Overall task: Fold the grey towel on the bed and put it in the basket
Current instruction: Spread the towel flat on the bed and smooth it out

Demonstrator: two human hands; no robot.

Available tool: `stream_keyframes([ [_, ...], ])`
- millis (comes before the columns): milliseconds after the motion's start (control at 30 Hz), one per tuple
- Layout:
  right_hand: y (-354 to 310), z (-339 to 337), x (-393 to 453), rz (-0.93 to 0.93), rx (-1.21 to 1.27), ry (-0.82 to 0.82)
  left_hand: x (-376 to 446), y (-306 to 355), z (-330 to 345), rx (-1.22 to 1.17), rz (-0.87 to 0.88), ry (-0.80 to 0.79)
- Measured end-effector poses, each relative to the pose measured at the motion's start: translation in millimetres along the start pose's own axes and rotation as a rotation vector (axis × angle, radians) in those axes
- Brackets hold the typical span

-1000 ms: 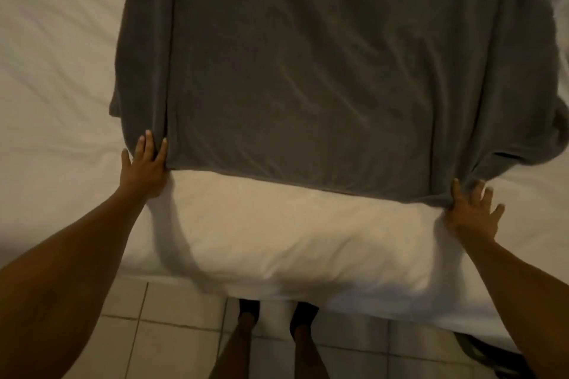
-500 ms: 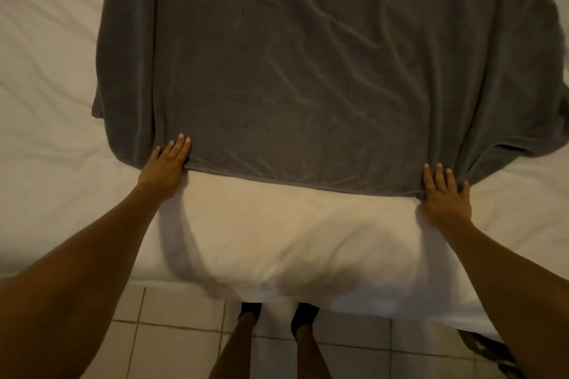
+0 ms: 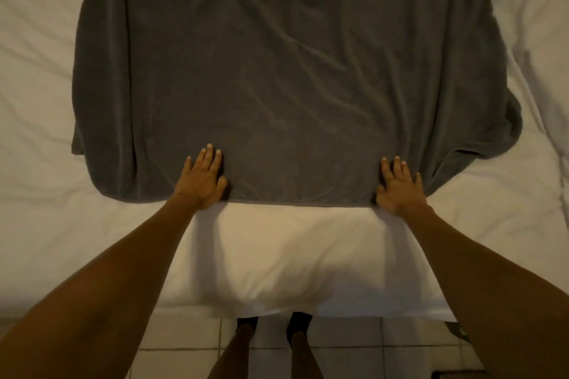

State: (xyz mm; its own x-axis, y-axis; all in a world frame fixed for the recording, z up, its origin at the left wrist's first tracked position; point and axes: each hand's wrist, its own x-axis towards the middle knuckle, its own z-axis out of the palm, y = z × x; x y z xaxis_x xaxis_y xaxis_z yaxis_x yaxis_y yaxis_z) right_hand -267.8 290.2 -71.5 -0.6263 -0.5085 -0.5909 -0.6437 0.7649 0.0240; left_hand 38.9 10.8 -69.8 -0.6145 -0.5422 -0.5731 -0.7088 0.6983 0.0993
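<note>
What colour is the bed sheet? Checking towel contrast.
White bed sheet, clearest in the head view.

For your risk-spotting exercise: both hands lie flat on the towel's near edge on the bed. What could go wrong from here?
1. The towel has rumpled side flaps, so a fold now may trap creases or come out uneven.
2. The left hand and right hand rest flat, open, away from the corners; lifting from there might let the sides sag.
3. No basket is in view.
</note>
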Motion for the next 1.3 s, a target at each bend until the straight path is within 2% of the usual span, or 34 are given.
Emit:
stream_keyframes([
  [233,26,-33,5,0.092,0.042,0.079,32,89,-38,0.030,0.089,-0.021],
  [533,162,-63,48,0.279,0.169,0.171,96,238,-60,0.050,0.220,0.033],
  [700,232,-66,99,0.328,0.334,0.220,131,333,-49,0.034,0.243,0.046],
  [833,274,-64,127,0.293,0.423,0.282,150,411,-43,0.006,0.279,0.134],
  [933,291,-66,150,0.228,0.616,0.397,166,462,-48,0.007,0.275,0.142],
  [1000,298,-69,162,0.214,0.728,0.424,175,485,-47,-0.019,0.225,0.066],
  [1100,308,-70,177,0.168,0.725,0.443,182,498,-36,0.012,0.143,-0.013],
  [1300,309,-69,195,0.138,0.712,0.476,182,501,-22,0.073,0.121,0.088],
])
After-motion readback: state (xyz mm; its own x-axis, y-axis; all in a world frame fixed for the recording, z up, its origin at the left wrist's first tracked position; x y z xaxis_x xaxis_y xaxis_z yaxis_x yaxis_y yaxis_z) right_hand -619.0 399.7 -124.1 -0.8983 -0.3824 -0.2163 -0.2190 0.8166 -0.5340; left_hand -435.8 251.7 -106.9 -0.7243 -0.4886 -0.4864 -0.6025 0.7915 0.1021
